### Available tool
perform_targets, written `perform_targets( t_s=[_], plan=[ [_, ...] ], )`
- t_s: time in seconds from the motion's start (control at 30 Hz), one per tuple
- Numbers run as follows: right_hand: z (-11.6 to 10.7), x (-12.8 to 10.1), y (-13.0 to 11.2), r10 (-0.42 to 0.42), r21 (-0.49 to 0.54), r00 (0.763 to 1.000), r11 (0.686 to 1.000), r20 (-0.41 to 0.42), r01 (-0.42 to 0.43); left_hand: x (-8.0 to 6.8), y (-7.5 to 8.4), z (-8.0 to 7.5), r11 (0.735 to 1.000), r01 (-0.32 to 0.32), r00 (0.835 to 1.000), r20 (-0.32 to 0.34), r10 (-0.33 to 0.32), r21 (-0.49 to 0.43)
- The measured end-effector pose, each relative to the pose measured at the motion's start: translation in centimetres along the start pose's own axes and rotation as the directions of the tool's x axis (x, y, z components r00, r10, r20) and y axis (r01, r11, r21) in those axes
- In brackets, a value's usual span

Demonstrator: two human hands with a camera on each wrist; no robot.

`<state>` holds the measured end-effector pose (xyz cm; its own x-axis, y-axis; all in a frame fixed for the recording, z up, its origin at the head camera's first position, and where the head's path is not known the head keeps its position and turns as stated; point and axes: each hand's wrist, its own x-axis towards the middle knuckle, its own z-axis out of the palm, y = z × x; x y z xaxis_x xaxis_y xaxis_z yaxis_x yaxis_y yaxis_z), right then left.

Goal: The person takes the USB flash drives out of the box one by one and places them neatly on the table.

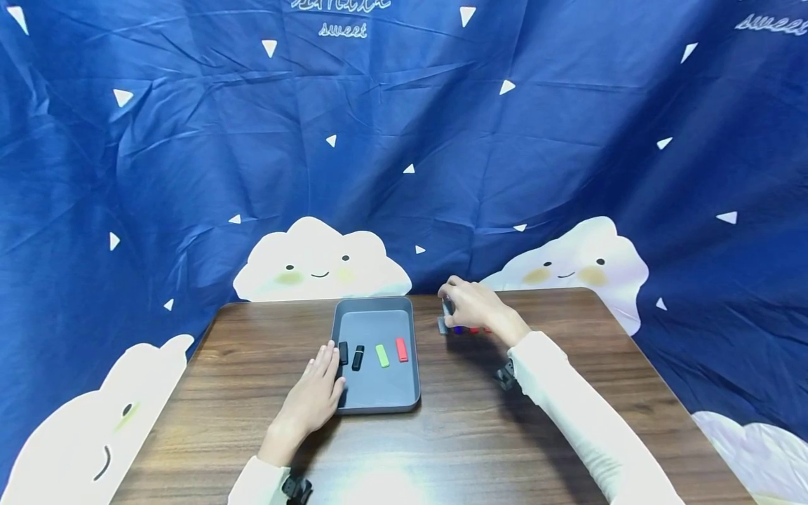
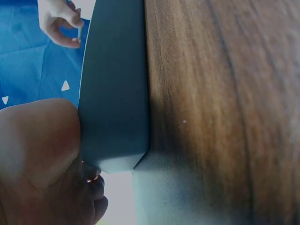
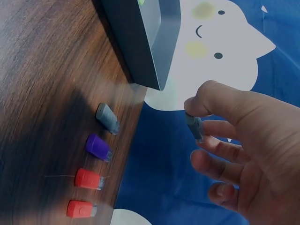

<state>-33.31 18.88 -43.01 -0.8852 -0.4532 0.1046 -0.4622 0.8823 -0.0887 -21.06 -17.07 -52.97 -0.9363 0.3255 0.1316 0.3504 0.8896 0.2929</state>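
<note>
Sorting underway | gray tray (image 1: 372, 400) holds 4 USB sticks | R hand (image 3: 243, 140) pinches gray stick (image 3: 194, 126) above table | 4 left on table (image 3: 47, 93) | L hand (image 1: 315, 393) flat, steadying tray edge.

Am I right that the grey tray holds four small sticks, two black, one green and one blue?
Not quite. The head view shows the grey tray holding two black sticks, a green stick and a red stick, not a blue one.
</note>
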Motion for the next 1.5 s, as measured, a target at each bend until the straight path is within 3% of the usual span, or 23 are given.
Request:
perform_targets(
  t_s=[1.5],
  plan=[
    [0.3,-2.4,4.8,0.030,0.009,0.999,1.000,-0.014,-0.029,0.1,-0.1,-0.1,1.000,0.010,1.000,0.012,-0.010,-0.011]
  ],
)
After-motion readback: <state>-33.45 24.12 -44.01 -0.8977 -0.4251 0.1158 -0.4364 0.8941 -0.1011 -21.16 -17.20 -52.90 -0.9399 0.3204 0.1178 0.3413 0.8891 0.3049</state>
